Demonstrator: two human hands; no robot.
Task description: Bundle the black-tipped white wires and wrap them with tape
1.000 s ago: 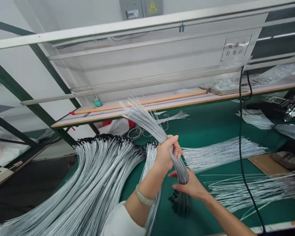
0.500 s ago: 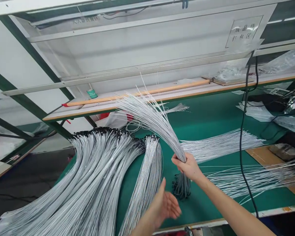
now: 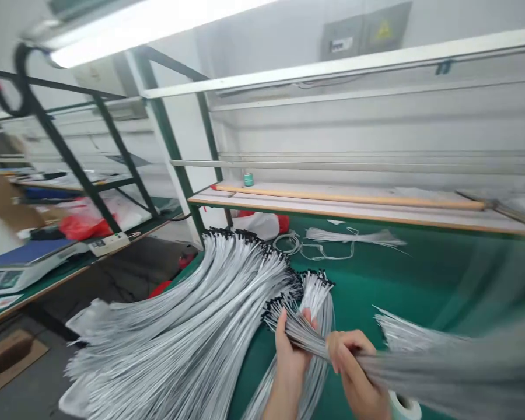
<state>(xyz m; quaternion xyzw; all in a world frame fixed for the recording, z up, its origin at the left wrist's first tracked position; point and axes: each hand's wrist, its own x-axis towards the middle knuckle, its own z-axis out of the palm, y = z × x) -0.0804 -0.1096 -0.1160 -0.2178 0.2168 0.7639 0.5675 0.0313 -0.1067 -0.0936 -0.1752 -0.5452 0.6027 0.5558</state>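
Observation:
A bundle of thin grey wires [image 3: 311,343] with black connector ends lies across both my hands. My left hand [image 3: 290,357] is closed around it just behind the connectors, thumb on the near side. Farther along, my right hand [image 3: 354,366] grips the same bundle, whose loose length trails off to the right, smeared by motion. Below and behind the left hand is another wire bundle [image 3: 318,300] lying on the green bench, its black ends pointing away. Left of that spreads a large pile of similar wires [image 3: 201,332], draped toward the front.
More wires [image 3: 402,332] lie on the green bench top [image 3: 359,265] at right, with a small bundle [image 3: 354,235] farther back. A white roll [image 3: 405,407] sits by my right forearm. The shelf [image 3: 332,205] crosses behind, bearing a long orange rod [image 3: 354,199]. A scale [image 3: 30,265] stands at left.
The view has swung left. The held bundle has turned from upright to roughly sideways, connector ends now to the left. My left hand, previously empty and open, has closed on it.

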